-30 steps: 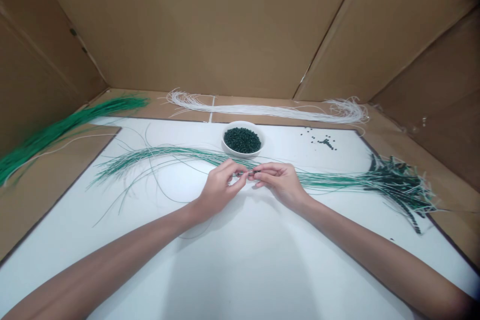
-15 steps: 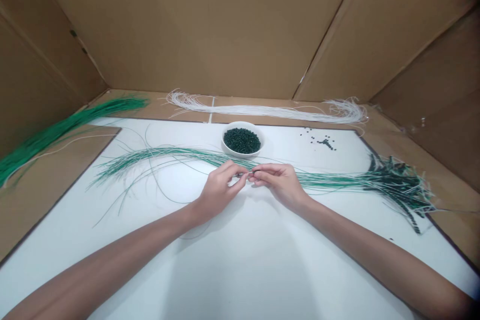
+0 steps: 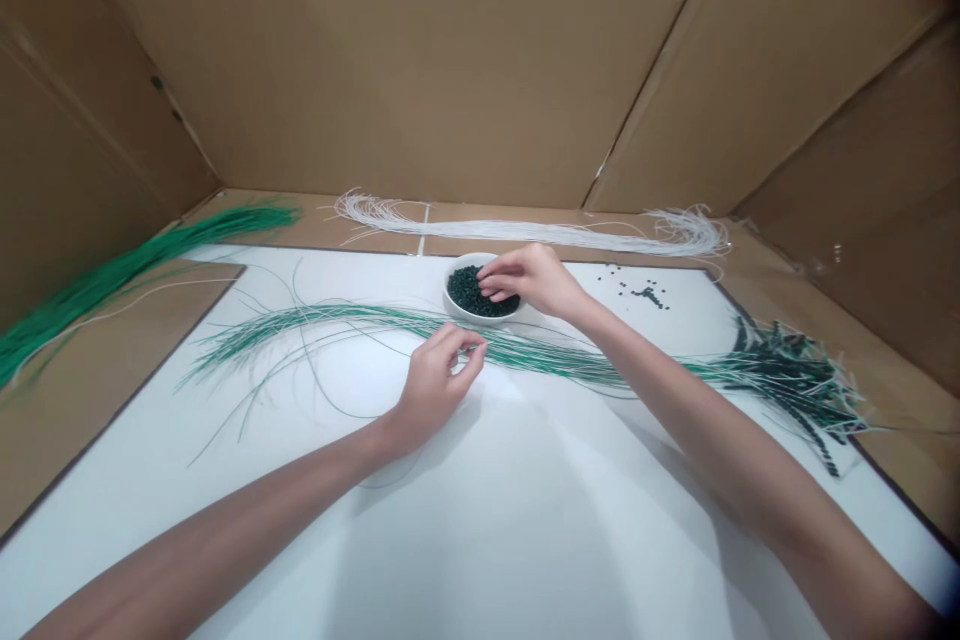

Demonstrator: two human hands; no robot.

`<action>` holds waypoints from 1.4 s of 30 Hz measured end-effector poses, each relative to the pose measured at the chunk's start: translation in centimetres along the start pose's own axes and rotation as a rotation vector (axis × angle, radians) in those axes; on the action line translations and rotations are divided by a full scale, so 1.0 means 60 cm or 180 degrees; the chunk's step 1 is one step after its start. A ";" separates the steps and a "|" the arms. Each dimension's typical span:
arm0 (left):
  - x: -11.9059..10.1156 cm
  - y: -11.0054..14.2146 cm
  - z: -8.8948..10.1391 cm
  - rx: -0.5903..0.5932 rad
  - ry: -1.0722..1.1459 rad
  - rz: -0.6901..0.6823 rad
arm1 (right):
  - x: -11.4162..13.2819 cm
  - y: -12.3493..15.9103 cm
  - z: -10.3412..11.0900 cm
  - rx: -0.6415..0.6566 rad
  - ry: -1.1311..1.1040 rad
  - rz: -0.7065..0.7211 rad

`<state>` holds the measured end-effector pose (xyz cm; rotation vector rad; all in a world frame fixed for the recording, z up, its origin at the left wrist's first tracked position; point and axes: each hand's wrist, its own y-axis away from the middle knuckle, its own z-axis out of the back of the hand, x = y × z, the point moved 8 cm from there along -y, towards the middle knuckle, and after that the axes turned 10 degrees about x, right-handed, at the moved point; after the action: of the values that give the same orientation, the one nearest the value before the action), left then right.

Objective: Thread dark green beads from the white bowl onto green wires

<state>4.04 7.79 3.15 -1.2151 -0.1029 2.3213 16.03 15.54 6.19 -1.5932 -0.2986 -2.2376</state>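
Note:
My left hand (image 3: 437,385) pinches a thin green-and-white strand (image 3: 471,350) between thumb and fingertips, where it meets a long loose bundle of such strands (image 3: 360,320). My right hand (image 3: 529,280) reaches over a white bowl (image 3: 480,316), its fingertips resting on the dark green beads (image 3: 469,290) inside. Nothing is visibly held in those fingers. At the right end of the bundle, many strands carry dark beads in a thick cluster (image 3: 795,375).
Several loose dark beads (image 3: 645,292) lie on the white board (image 3: 480,520) right of the bowl. Behind it lies a white strand bundle (image 3: 525,234). A green bundle (image 3: 127,270) lies on cardboard at the left. Cardboard walls (image 3: 390,50) surround the area.
My right hand has let go of the strand end and moved forward to the bowl. My hands were together at the middle; now they are apart. My left hand has hardly moved.

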 end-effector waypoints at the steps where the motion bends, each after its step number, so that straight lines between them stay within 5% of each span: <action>1: 0.000 0.000 -0.001 0.0007 0.0014 0.0004 | -0.002 -0.016 0.000 0.0109 0.0225 -0.0066; 6: 0.003 -0.001 -0.002 0.0006 0.0094 0.0012 | -0.006 -0.041 -0.003 0.0318 0.1029 -0.0041; 12: 0.004 -0.001 -0.001 0.0009 0.0166 0.0068 | -0.012 -0.030 0.006 0.0222 0.1070 -0.0077; 18: 0.005 -0.001 0.008 -0.0176 0.0200 0.0163 | -0.003 0.064 0.008 -0.0817 0.0190 0.0417; 24: -0.012 0.005 0.007 -0.0110 0.0080 -0.0194 | -0.083 0.148 -0.063 -0.0662 -0.1452 -0.0103; 30: -0.018 0.002 -0.005 0.0127 -0.0044 -0.0316 | -0.105 0.143 -0.067 -0.0500 -0.1928 -0.0153; 42: -0.027 0.007 -0.013 0.0332 0.0111 -0.0619 | -0.112 0.146 -0.069 -0.0367 -0.1743 -0.0197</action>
<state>5.25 6.52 3.75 -1.1408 -0.0827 2.1103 18.05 7.20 -1.90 -2.2712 -0.3701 -1.8461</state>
